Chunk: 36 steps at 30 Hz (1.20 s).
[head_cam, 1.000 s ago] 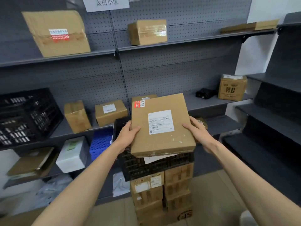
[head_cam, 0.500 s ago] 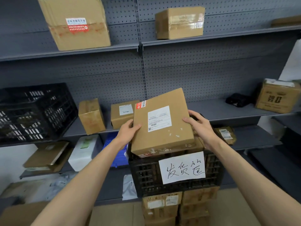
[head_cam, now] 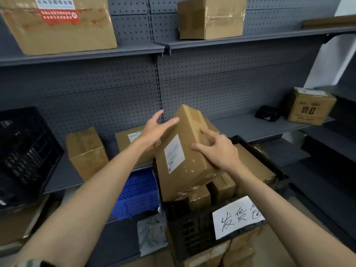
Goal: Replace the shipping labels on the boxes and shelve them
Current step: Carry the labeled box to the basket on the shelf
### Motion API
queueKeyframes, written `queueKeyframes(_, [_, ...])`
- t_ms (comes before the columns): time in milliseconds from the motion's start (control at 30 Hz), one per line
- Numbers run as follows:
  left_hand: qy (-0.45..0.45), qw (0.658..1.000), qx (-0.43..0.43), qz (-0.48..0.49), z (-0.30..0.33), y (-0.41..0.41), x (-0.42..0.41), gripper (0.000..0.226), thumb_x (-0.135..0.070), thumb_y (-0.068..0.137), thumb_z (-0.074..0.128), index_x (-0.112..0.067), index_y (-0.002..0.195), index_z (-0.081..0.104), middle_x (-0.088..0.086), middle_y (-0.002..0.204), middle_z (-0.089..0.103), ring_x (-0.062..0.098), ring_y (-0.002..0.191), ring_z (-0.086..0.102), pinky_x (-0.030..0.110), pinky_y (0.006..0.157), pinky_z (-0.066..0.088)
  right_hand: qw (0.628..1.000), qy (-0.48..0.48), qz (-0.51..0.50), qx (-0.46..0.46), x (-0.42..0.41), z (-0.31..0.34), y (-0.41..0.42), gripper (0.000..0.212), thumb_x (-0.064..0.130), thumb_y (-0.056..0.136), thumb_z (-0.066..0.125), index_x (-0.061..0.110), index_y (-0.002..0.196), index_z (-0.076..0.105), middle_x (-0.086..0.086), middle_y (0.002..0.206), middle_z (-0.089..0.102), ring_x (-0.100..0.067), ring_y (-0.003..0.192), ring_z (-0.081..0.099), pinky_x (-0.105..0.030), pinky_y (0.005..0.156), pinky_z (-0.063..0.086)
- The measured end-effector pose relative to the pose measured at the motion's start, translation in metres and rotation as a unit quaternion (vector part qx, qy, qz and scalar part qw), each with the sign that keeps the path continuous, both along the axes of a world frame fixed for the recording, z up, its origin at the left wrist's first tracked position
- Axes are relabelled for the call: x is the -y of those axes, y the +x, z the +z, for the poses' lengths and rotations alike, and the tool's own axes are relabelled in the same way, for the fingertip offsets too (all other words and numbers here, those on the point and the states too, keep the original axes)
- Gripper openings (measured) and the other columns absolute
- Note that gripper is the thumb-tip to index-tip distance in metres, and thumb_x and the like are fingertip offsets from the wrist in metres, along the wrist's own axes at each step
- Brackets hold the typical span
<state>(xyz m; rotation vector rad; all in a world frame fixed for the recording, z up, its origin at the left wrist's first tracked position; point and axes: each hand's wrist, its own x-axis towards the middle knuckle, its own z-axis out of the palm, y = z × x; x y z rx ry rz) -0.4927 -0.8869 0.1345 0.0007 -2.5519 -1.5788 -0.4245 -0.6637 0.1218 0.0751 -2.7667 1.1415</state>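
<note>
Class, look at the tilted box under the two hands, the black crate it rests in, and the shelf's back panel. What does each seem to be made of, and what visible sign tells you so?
Tilted box: brown cardboard, matte, with folded edges, scuffs and a white paper label.
Black crate: probably moulded plastic, with lattice walls and a dull sheen.
Back panel: likely painted metal pegboard, grey, with even rows of holes.

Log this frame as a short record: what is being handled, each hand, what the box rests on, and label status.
item: cardboard box, tilted
label: white shipping label still on its face
left hand: open, fingers straight, at the box's upper left edge
right hand: fingers on the box's right side
support: lower end rests on boxes in the black crate
crate sign: handwritten paper sign on its front
</note>
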Motion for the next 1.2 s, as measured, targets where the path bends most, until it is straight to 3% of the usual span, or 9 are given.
queueKeyframes(167, [0.034,0.999,0.012,-0.036,-0.017,-0.024,0.014,0.094,-0.061,0.079,0.075,-0.031,0.157,0.030,-0.004,0.158,0.038,0.019,0.140,0.040,0.031,0.098,0.038,0.998,0.066,-0.021,-0.012,0.025,-0.002,0.000,0.074,0.074,0.073,0.059,0.049,0.140,0.042,-0.003,0.128,0.055,-0.023,0.120,0.050,-0.040,0.095,0.040])
queueKeyframes(267, [0.062,0.996,0.022,-0.058,-0.020,-0.034,0.014,0.087,-0.058,0.081,0.074,-0.035,0.155,0.034,-0.005,0.144,0.051,0.006,0.116,0.053,0.025,0.085,0.044,0.996,0.088,-0.024,-0.017,0.030,0.001,-0.004,0.073,0.075,0.073,0.059,0.048,0.139,0.043,-0.003,0.126,0.056,-0.024,0.120,0.051,-0.040,0.094,0.041])
queueKeyframes(367, [0.058,0.995,0.030,-0.080,-0.016,-0.041,0.008,0.076,-0.056,0.086,0.071,-0.037,0.151,0.038,-0.010,0.121,0.056,-0.006,0.097,0.052,0.022,0.072,0.046,0.993,0.114,-0.023,-0.017,0.033,0.005,-0.010,0.075,0.077,0.072,0.058,0.047,0.140,0.044,-0.005,0.125,0.056,-0.025,0.119,0.052,-0.040,0.093,0.043])
queueKeyframes(533, [0.034,0.993,0.057,-0.102,-0.017,-0.047,0.010,0.071,-0.057,0.080,0.076,-0.033,0.141,0.047,-0.010,0.119,0.054,0.004,0.099,0.057,0.027,0.070,0.051,0.991,0.136,-0.004,0.014,0.042,-0.003,-0.015,0.076,0.075,0.073,0.059,0.045,0.141,0.042,-0.005,0.120,0.055,-0.026,0.117,0.052,-0.038,0.091,0.042])
queueKeyframes(733, [0.028,0.989,0.094,-0.109,-0.050,-0.053,0.030,0.057,-0.042,0.083,0.079,-0.026,0.130,0.051,-0.004,0.121,0.060,0.010,0.102,0.062,0.025,0.071,0.051,0.983,0.163,0.044,0.067,0.054,-0.032,-0.018,0.084,0.075,0.073,0.059,0.045,0.146,0.030,-0.004,0.119,0.046,-0.026,0.117,0.045,-0.041,0.092,0.043])
queueKeyframes(867, [0.030,0.988,0.104,-0.113,-0.084,-0.051,0.036,0.055,-0.037,0.082,0.081,-0.033,0.128,0.052,-0.003,0.127,0.057,0.011,0.110,0.058,0.025,0.078,0.048,0.978,0.175,0.066,0.096,0.054,-0.057,-0.014,0.085,0.070,0.075,0.061,0.042,0.148,0.028,-0.004,0.123,0.042,-0.025,0.118,0.044,-0.041,0.096,0.044])
queueKeyframes(1033, [-0.067,0.982,0.106,-0.143,-0.121,-0.057,0.040,0.057,-0.030,0.083,0.081,-0.034,0.135,0.057,-0.006,0.142,0.051,0.015,0.124,0.052,0.035,0.102,0.044,0.979,0.172,0.050,0.100,0.061,-0.093,-0.006,0.080,0.071,0.076,0.059,0.034,0.144,0.038,-0.005,0.129,0.046,-0.026,0.124,0.041,-0.041,0.101,0.042])
queueKeyframes(1200, [-0.163,0.963,0.137,-0.166,-0.146,-0.064,0.044,0.066,-0.033,0.081,0.083,-0.026,0.141,0.057,0.000,0.139,0.050,0.020,0.128,0.050,0.039,0.108,0.043,0.974,0.193,0.049,0.110,0.072,-0.126,0.000,0.074,0.071,0.078,0.055,0.032,0.138,0.041,-0.008,0.134,0.044,-0.028,0.126,0.038,-0.042,0.097,0.044])
